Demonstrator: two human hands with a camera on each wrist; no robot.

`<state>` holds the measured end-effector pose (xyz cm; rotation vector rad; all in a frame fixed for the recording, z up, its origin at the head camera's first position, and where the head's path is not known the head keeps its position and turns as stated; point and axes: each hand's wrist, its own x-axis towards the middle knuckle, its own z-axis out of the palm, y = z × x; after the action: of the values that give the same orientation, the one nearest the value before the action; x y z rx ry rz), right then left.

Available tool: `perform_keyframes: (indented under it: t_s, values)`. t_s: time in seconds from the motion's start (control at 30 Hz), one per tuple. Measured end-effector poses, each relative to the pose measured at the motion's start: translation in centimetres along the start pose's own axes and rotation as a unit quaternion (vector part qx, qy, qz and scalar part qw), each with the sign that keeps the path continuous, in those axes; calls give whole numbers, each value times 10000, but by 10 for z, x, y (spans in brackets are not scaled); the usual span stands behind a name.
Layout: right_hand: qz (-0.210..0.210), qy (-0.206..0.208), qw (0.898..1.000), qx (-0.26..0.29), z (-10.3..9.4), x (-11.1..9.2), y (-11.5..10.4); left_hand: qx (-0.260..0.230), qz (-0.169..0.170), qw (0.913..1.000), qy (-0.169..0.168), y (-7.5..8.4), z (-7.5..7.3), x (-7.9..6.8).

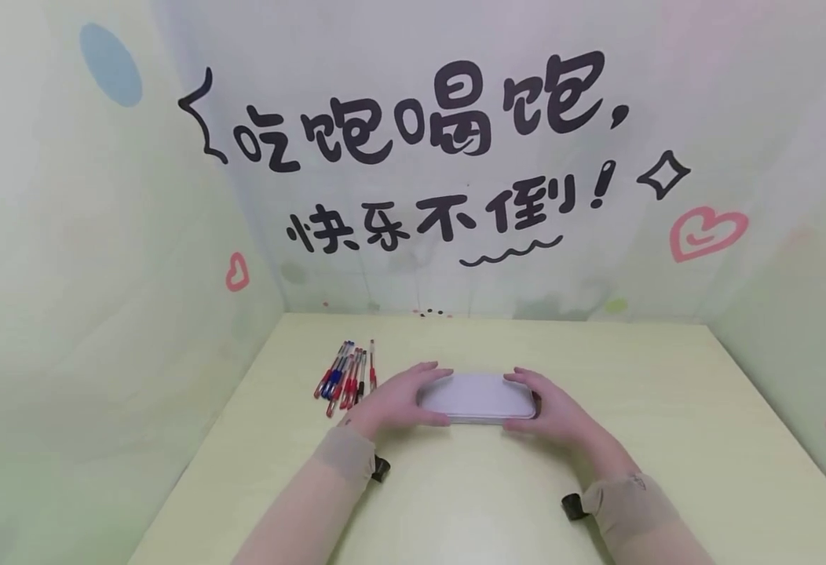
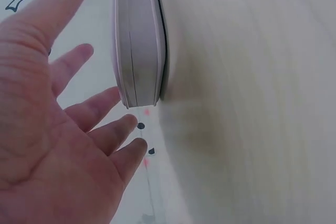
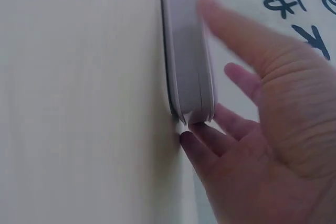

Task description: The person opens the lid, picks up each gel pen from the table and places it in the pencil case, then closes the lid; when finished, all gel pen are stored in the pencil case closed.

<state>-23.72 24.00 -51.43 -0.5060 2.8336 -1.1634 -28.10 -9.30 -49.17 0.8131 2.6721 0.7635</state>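
Note:
A flat, pale lilac pencil case [image 1: 480, 395] with rounded corners lies crosswise between both hands. My left hand [image 1: 402, 398] spreads around its left end, thumb along the near side and fingers toward the far side. In the left wrist view, those fingers [image 2: 100, 108] are loosely extended, one tip right at the case's end. My right hand [image 1: 550, 408] frames the opposite end the same way. The right wrist view has its fingertips [image 3: 195, 148] at the case's lower corner and its blurred thumb [image 3: 231, 22] over the upper edge. A seam runs along the case's side [image 3: 186, 51].
Several red, blue and black pens [image 1: 345, 377] lie in a loose bunch on the pale table [image 1: 448, 502], left of the case. Printed fabric walls [image 1: 413, 275] with black lettering enclose the table at the back and both sides. Black straps [image 1: 574, 507] show at the wrists.

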Motion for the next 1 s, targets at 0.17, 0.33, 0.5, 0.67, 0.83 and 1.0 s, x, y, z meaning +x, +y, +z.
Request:
perform_keyframes:
  t_s: [0.17, 0.33, 0.5, 0.67, 0.83, 1.0]
  values:
    - [147, 205, 9994, 228, 11, -8, 5, -254, 63, 9997, 7, -12, 7, -1]
    - [185, 308, 9989, 287, 19, -15, 11, -271, 85, 9996, 94, -18, 15, -6]
    - [145, 215, 9994, 250, 24, -18, 11, -301, -40, 9994, 141, -23, 22, -14]
    - [173, 247, 9995, 104, 20, -18, 8, -305, 116, 9992, 250, -25, 21, -12]
    - [128, 292, 9994, -108, 17, -14, 9, -342, 113, 9990, 272, -25, 15, -7]
    - [132, 321, 9993, -154, 15, -9, 9, -590, 200, 9976, 310, -26, 7, -4]
